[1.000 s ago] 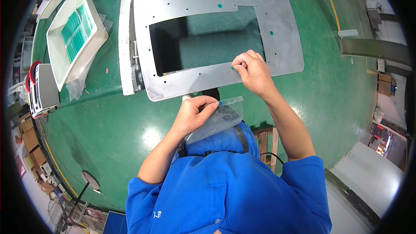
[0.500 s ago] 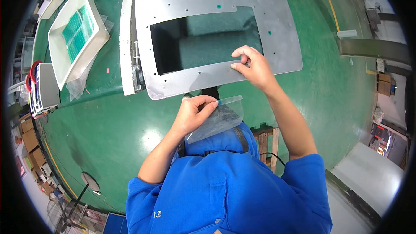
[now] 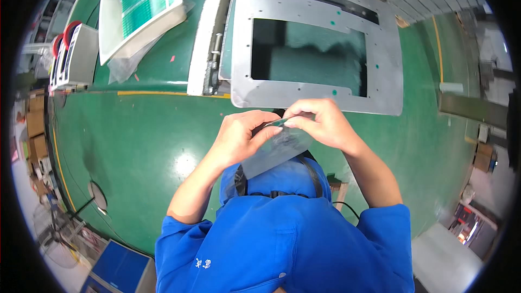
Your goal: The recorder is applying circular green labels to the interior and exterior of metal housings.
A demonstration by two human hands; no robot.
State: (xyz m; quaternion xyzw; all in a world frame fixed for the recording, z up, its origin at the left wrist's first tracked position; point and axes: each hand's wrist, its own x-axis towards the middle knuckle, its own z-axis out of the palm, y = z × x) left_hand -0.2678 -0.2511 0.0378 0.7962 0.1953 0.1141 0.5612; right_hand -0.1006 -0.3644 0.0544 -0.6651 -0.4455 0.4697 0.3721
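Note:
In front of my waist, my left hand [image 3: 239, 138] grips a thin clear plastic sheet [image 3: 271, 154] that hangs down over my blue clothing. My right hand [image 3: 325, 125] meets it at the sheet's upper edge, thumb and forefinger pinched there close to my left fingertips. A bit of green shows at that edge between the hands; its exact shape is too small to make out. Just beyond lies a grey metal panel [image 3: 309, 93] with a large rectangular opening, a narrow slot and small holes. Several green round dots [image 3: 334, 92] sit on its face.
Left of the panel runs a white beam [image 3: 209, 27] with bolts. A white tray [image 3: 111, 27] holding green sheets stands on a green table [image 3: 154, 73] at the far left, beside a white box-like device [image 3: 78, 57]. A wooden stand [image 3: 341, 191] is near my right side.
My right hand has come back from the panel's near edge to the sheet in my left hand. The view has shifted, so panel and tray appear farther right and higher.

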